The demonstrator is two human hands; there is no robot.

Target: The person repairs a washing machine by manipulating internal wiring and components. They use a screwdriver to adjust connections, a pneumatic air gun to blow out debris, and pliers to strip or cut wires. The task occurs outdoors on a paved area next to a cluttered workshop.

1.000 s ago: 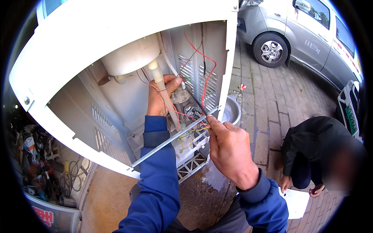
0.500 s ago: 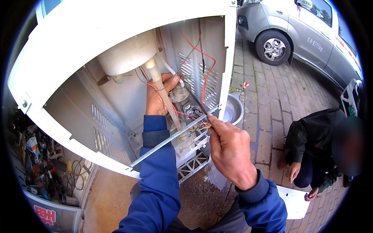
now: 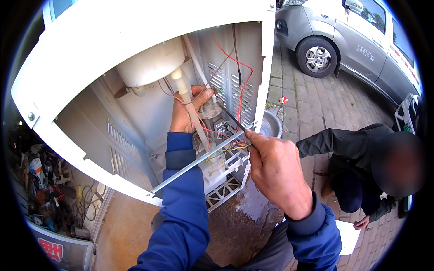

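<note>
Shifted rightward, the right hand (image 3: 281,174) holds a slim black rod (image 3: 233,119), the left hand's grip (image 3: 181,114) unclear.

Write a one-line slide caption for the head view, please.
Left hand inside a white cabinet, right hand holding a slim dark rod.

A silver van (image 3: 346,40) stands at the far right, front wheel (image 3: 317,56) resting on the brick paving (image 3: 300,110). A small red-and-white scrap (image 3: 283,100) lies left of the wheel and nearer. A darkly dressed person (image 3: 357,147) crouches at the near right, one arm extended left. A metal basin (image 3: 272,123), partly hidden, sits left of the person. At the left, mixed clutter (image 3: 43,178) lies heaped beside a looped cable (image 3: 85,205).
</note>
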